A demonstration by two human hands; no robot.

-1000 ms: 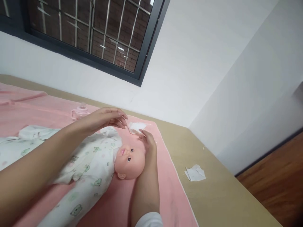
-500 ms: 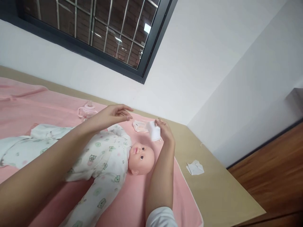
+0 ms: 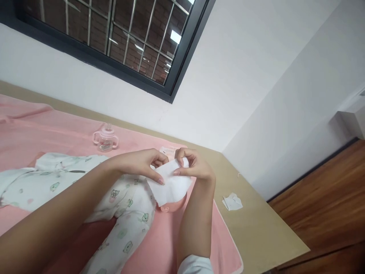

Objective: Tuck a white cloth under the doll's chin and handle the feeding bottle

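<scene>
A white wipe [image 3: 169, 188] hangs partly unfolded between my two hands, in front of the doll's head. My left hand [image 3: 151, 164] pinches its left upper part between thumb and fingers. On the other side, my right hand [image 3: 195, 164] grips the upper right corner, fingers curled. The baby doll [image 3: 125, 198] lies on its back in a white sleepsuit with green animal prints. The wipe covers the doll's face; only an ear and the lower side of the head show. Behind my hands a wipes packet [image 3: 168, 151] is partly hidden.
A pink blanket [image 3: 225, 243] lies under the doll on a tan table [image 3: 265, 232]. A pink two-handled baby bottle [image 3: 105, 139] stands beyond the doll. A crumpled white wipe [image 3: 232, 201] rests on the table at right. A wall and a barred window [image 3: 137, 42] are behind.
My left hand has moved right and down and taken hold of the wipe. The wipe, earlier folded in my right hand alone, is now spread wider, hiding the doll's face.
</scene>
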